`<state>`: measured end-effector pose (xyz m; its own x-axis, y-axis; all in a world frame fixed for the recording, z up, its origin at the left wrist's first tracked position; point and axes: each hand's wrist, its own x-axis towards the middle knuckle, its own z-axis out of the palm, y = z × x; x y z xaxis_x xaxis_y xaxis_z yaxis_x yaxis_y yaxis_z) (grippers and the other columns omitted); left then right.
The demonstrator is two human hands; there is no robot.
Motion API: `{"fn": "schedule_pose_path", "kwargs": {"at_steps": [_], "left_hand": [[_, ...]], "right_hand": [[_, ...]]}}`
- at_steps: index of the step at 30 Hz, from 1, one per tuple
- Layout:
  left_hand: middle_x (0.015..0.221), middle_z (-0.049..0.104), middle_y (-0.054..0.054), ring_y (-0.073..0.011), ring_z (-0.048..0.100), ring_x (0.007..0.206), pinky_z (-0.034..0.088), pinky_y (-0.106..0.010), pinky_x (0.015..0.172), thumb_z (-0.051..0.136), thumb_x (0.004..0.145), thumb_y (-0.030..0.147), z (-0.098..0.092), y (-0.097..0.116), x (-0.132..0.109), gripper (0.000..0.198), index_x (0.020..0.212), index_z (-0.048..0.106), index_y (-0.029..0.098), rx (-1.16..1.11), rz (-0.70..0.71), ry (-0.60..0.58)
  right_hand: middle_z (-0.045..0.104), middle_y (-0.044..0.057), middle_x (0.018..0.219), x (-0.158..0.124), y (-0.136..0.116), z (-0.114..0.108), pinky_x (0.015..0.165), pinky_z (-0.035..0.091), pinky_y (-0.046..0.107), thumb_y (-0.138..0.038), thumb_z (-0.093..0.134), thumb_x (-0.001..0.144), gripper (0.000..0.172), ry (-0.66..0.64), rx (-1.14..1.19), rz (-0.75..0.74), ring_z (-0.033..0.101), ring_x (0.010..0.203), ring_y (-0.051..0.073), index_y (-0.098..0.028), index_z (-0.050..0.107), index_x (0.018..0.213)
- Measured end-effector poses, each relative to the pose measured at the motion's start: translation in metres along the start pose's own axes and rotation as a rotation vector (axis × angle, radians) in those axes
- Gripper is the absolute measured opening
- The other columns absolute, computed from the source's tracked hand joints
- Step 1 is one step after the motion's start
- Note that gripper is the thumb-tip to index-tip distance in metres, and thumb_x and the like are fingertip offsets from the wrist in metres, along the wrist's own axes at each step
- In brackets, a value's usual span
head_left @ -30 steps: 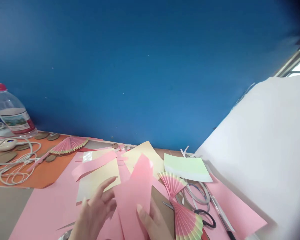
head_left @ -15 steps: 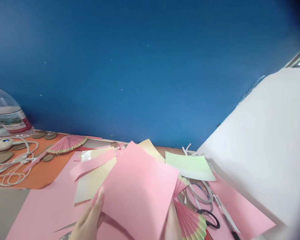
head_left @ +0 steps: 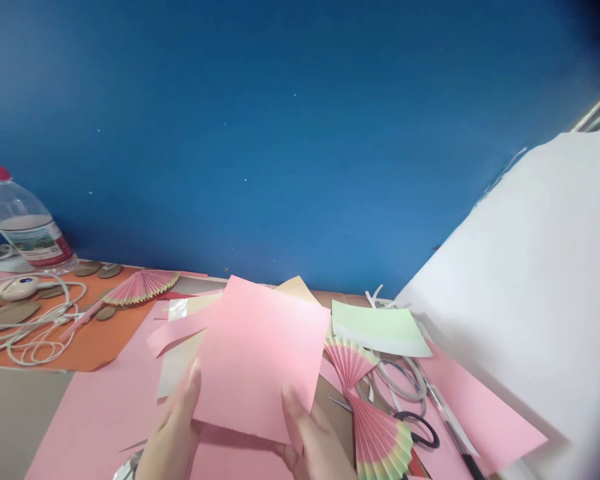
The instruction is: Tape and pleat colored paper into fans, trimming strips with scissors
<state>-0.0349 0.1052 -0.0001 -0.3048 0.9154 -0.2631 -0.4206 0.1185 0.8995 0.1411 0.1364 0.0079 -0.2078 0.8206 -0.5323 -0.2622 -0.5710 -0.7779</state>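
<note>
A sheet of pink paper [head_left: 263,360] is held up between both my hands, tilted toward me. My left hand [head_left: 180,407] grips its lower left edge, thumb along the side. My right hand [head_left: 310,430] pinches the lower right corner, with the thumb on the front and fingers behind. Below and behind it lies a larger pink sheet [head_left: 95,420]. Just right of the sheet, a pleated pink and green paper fan [head_left: 380,427] rests over black-handled scissors [head_left: 420,430]. A curled pink strip [head_left: 177,331] lies on pale yellow paper to the left.
On the left, white cable [head_left: 45,327] and a pleated fan [head_left: 140,287] lie on orange paper [head_left: 100,340], near a water bottle [head_left: 30,227]. At right are light green paper [head_left: 380,330], a pen [head_left: 453,427] and looped grey cable [head_left: 405,387]. A blue wall [head_left: 280,147] stands behind.
The pink sheet has turned more upright and shifted left. My right hand has come into view with its thumb on the front of the sheet, and more of the fan beside it shows.
</note>
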Motion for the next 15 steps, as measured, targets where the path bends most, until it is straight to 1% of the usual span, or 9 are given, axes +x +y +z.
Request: {"fn": "schedule_pose_path", "kwargs": {"at_steps": [2, 4, 6, 7, 10, 12, 13, 15], "left_hand": [[0.114, 0.069, -0.003, -0.0314, 0.051, 0.121, 0.046, -0.040, 0.100, 0.058, 0.079, 0.053, 0.005, 0.008, 0.002, 0.051, 0.123, 0.058, 0.026, -0.112, -0.003, 0.076], [0.112, 0.069, -0.004, -0.0310, 0.056, 0.117, 0.047, -0.041, 0.098, 0.050, 0.079, 0.063, 0.007, 0.017, 0.005, 0.060, 0.125, 0.056, 0.026, -0.165, -0.008, 0.101], [0.108, 0.071, -0.004, -0.0312, 0.060, 0.111, 0.050, -0.042, 0.093, 0.041, 0.077, 0.073, 0.006, 0.027, 0.007, 0.070, 0.126, 0.054, 0.025, -0.214, -0.077, 0.111], [0.106, 0.072, -0.005, -0.0316, 0.062, 0.108, 0.052, -0.043, 0.091, 0.038, 0.075, 0.077, 0.005, 0.031, 0.007, 0.075, 0.126, 0.053, 0.025, -0.247, -0.130, 0.110], [0.102, 0.073, -0.005, -0.0325, 0.065, 0.103, 0.053, -0.045, 0.085, 0.036, 0.071, 0.081, 0.002, 0.042, 0.005, 0.079, 0.125, 0.055, 0.026, -0.345, -0.270, 0.056], [0.101, 0.073, -0.006, -0.0332, 0.064, 0.103, 0.053, -0.046, 0.085, 0.034, 0.070, 0.083, 0.000, 0.045, 0.004, 0.080, 0.119, 0.060, 0.026, -0.364, -0.317, 0.001], [0.100, 0.074, -0.007, -0.0336, 0.064, 0.104, 0.052, -0.046, 0.085, 0.034, 0.070, 0.084, -0.001, 0.045, 0.003, 0.080, 0.115, 0.063, 0.025, -0.358, -0.328, -0.035], [0.098, 0.074, -0.008, -0.0343, 0.063, 0.106, 0.051, -0.046, 0.087, 0.034, 0.070, 0.084, -0.004, 0.043, 0.003, 0.081, 0.110, 0.067, 0.023, -0.305, -0.284, -0.137]], "right_hand": [[0.055, 0.008, 0.134, 0.000, 0.001, 0.001, 0.089, 0.049, 0.042, -0.057, 0.068, 0.070, 0.066, 0.014, -0.017, -0.060, 0.048, 0.123, 0.030, -0.022, 0.056, 0.125], [0.062, 0.009, 0.125, 0.000, 0.000, 0.001, 0.097, 0.043, 0.044, -0.054, 0.071, 0.069, 0.065, -0.004, -0.040, -0.153, 0.049, 0.123, 0.030, -0.020, 0.059, 0.122], [0.065, 0.010, 0.120, -0.001, -0.001, 0.001, 0.103, 0.037, 0.043, -0.051, 0.073, 0.067, 0.060, -0.039, -0.053, -0.224, 0.049, 0.122, 0.030, -0.018, 0.063, 0.116], [0.066, 0.011, 0.118, -0.001, -0.002, 0.001, 0.104, 0.035, 0.043, -0.050, 0.074, 0.067, 0.059, -0.060, -0.053, -0.231, 0.051, 0.121, 0.030, -0.016, 0.065, 0.114], [0.069, 0.012, 0.111, -0.004, -0.006, -0.001, 0.101, 0.038, 0.046, -0.050, 0.073, 0.068, 0.054, -0.126, -0.047, -0.157, 0.057, 0.113, 0.032, -0.015, 0.068, 0.109], [0.070, 0.012, 0.110, -0.006, -0.008, -0.002, 0.101, 0.038, 0.046, -0.050, 0.072, 0.070, 0.050, -0.170, -0.062, -0.148, 0.057, 0.113, 0.032, -0.015, 0.069, 0.106], [0.070, 0.011, 0.110, -0.006, -0.008, -0.003, 0.103, 0.036, 0.046, -0.051, 0.071, 0.071, 0.048, -0.183, -0.076, -0.166, 0.056, 0.115, 0.032, -0.016, 0.070, 0.104], [0.069, 0.009, 0.113, -0.007, -0.008, -0.005, 0.105, 0.034, 0.044, -0.053, 0.068, 0.072, 0.046, -0.177, -0.110, -0.226, 0.051, 0.121, 0.030, -0.020, 0.071, 0.104]]}}
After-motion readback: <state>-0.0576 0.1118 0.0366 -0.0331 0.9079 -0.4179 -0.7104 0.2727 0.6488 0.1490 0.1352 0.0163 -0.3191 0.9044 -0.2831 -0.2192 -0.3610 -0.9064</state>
